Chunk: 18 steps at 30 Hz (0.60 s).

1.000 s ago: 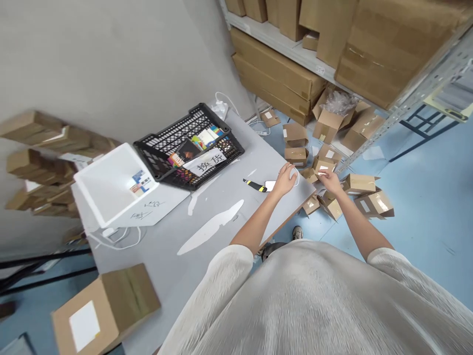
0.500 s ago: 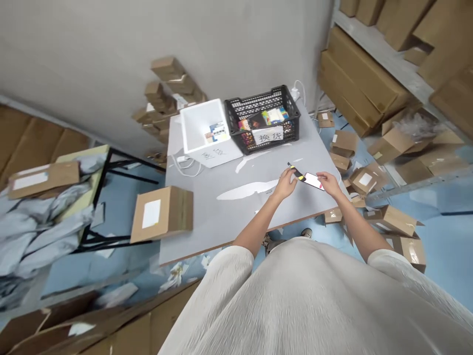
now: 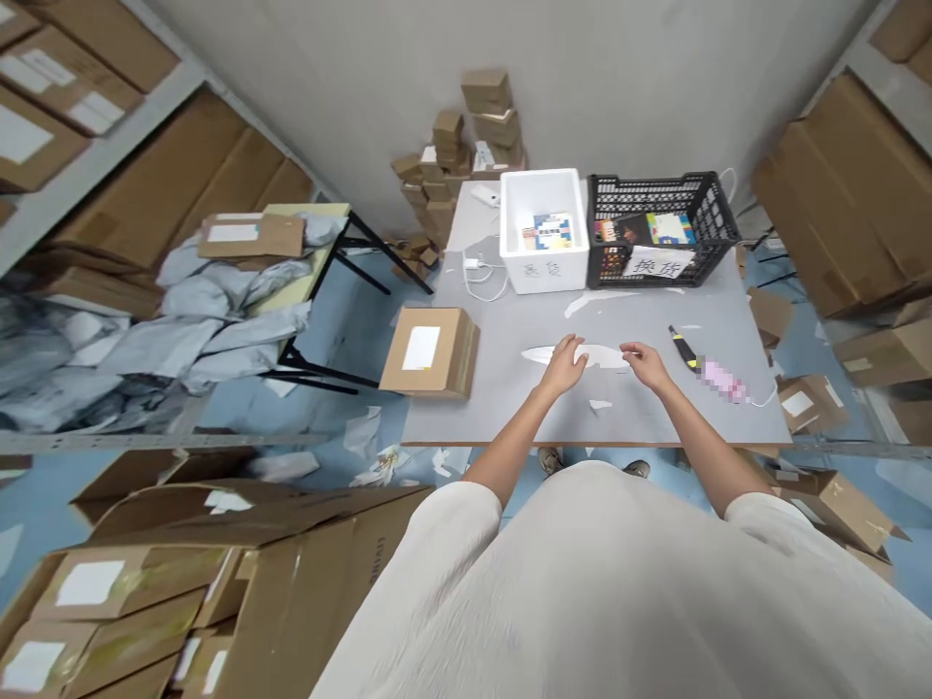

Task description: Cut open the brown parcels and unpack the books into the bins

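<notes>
My left hand is over the grey table, fingers apart and holding nothing, beside a long white torn patch. To its right, my right hand is also open, at the right end of that patch. A black and yellow cutter lies right of my right hand. Against its lower end is a pink, pixelated object. A cardboard box with a white label sits at the table's left edge.
A white foam box and a black crate stand at the table's back. Grey parcels cover a side table on the left. An open carton of boxes is at lower left.
The view has swung left. My hands have left the cutter and the phone-like object, which now lie to their right. Both hands are now open over the white patch.
</notes>
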### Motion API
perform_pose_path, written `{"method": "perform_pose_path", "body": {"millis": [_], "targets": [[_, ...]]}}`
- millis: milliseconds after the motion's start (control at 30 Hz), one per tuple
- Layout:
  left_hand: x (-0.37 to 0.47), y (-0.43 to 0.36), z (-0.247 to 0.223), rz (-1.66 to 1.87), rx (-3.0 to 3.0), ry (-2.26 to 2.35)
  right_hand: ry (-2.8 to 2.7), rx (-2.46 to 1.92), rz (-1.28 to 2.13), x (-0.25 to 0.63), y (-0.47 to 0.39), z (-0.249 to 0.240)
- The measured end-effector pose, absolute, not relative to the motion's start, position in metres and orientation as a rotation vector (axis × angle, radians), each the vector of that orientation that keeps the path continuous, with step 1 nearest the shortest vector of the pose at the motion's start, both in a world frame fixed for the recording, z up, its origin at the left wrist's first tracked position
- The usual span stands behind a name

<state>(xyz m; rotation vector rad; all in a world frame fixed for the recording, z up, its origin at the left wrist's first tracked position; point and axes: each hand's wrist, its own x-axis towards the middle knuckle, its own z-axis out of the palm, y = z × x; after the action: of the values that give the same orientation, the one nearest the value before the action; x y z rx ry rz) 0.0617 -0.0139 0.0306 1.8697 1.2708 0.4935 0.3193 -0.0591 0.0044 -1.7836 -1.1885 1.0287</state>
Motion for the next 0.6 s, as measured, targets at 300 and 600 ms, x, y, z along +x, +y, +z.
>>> {"method": "perform_pose_path", "body": {"millis": [300, 600], "targets": [[-0.124, 0.002, 0.003, 0.613, 1.686, 1.564, -1.453, -1.695, 1.259, 0.123, 0.005, -0.019], [-0.252, 0.006, -0.009, 0.776, 1.528, 1.898, -1.712, -1.504, 1.462, -0.022, 0.036, -0.031]]}}
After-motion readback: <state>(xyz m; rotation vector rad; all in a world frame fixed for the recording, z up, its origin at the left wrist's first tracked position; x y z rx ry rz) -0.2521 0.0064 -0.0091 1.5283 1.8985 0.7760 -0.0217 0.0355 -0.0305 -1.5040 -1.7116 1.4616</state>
